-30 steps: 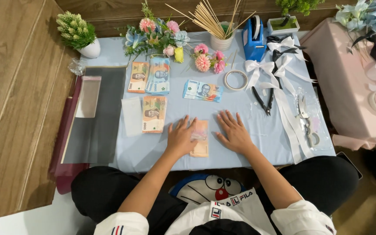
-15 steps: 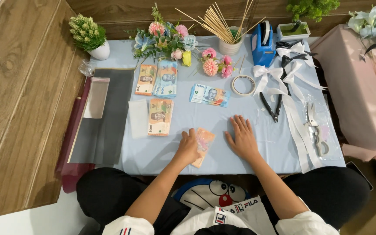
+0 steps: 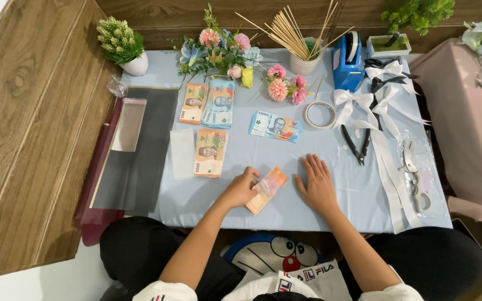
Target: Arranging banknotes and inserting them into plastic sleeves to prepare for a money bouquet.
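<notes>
My left hand (image 3: 240, 189) pinches a banknote (image 3: 267, 189) near the table's (image 3: 330, 214) near edge; right hand (image 3: 317, 184) lies flat, open cloth between.

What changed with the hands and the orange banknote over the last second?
The left hand went from lying flat on the orange banknote to gripping it in its fingers and lifting one end. The right hand stays flat on the blue cloth. The other banknote stacks are unmoved.
</notes>
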